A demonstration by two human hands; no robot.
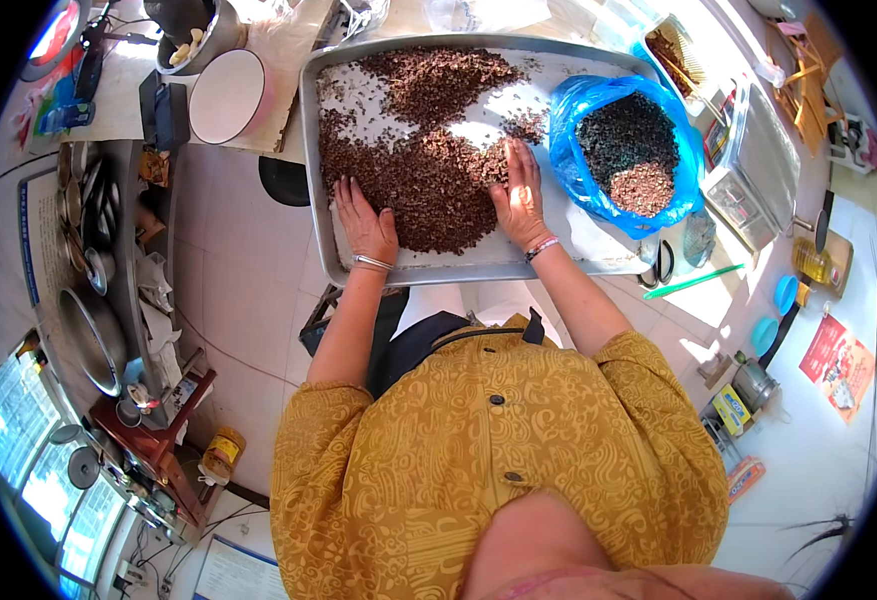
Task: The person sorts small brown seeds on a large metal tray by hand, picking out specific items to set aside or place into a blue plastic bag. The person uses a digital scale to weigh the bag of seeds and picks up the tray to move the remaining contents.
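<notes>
Dried reddish-brown husks that look like Sichuan peppercorns (pixel 438 187) lie heaped and scattered in a large metal tray (pixel 423 276) with a whitish bottom. My left hand (pixel 367 229), a silver bangle at its wrist, rests palm down at the left edge of the near heap. On the other side of that heap is my right hand (pixel 521 196), its fingers against the husks. Neither hand grips anything. A blue plastic bag (pixel 569 180) stands open in the tray's right end, holding similar husks, dark in shade and reddish in sunlight.
Left of the tray are a white bowl (pixel 228 97) and a metal pot (pixel 230 37). A basket (pixel 675 56), a clear plastic container (pixel 753 169), black-handled scissors (pixel 662 264) and a green stick (pixel 693 282) lie to the right. Shelves with pans (pixel 93 341) stand further left.
</notes>
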